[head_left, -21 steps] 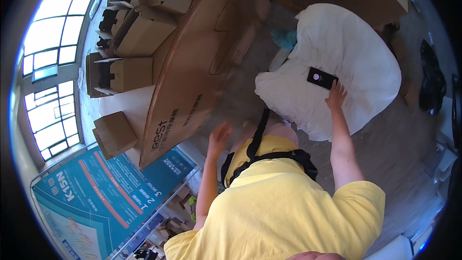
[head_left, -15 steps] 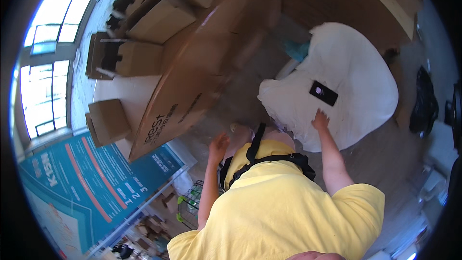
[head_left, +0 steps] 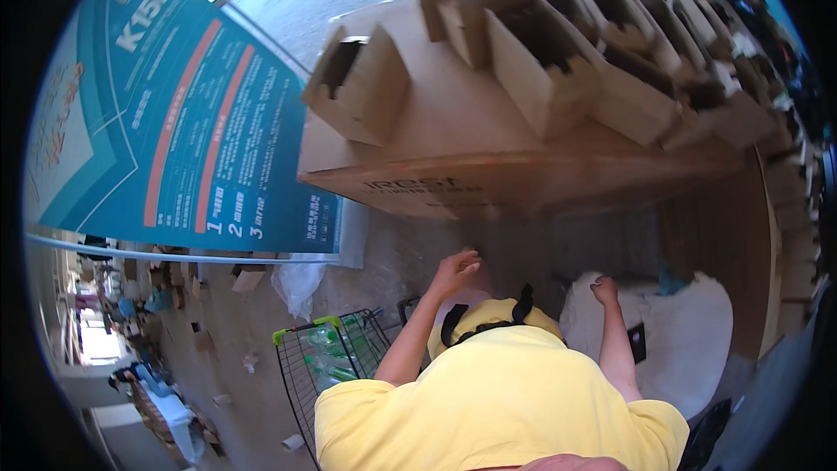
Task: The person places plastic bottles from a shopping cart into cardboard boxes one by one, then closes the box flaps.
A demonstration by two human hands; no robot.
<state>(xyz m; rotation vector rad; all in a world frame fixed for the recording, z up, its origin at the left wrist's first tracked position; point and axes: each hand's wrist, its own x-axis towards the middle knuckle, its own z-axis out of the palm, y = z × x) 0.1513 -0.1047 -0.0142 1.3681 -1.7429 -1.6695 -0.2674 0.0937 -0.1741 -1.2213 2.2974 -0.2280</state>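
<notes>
My right hand is curled over the upper left edge of a big white sack that carries a small dark label. My left hand is raised with its fingers loosely apart and holds nothing. It hovers just below the near side of a large brown cardboard box, slightly blurred. Both bare forearms rise from my yellow shirt at the lower edge. A black strap crosses the shirt's top.
Several small open cartons stand on the big box and run off to the right. A wire shopping cart with a green handle stands at lower left. A large blue banner fills the left, with scattered debris on the concrete floor.
The view has swung sharply, so the box now lies across the top. My right hand has slid from beside the dark label to the sack's edge. The left hand stays raised.
</notes>
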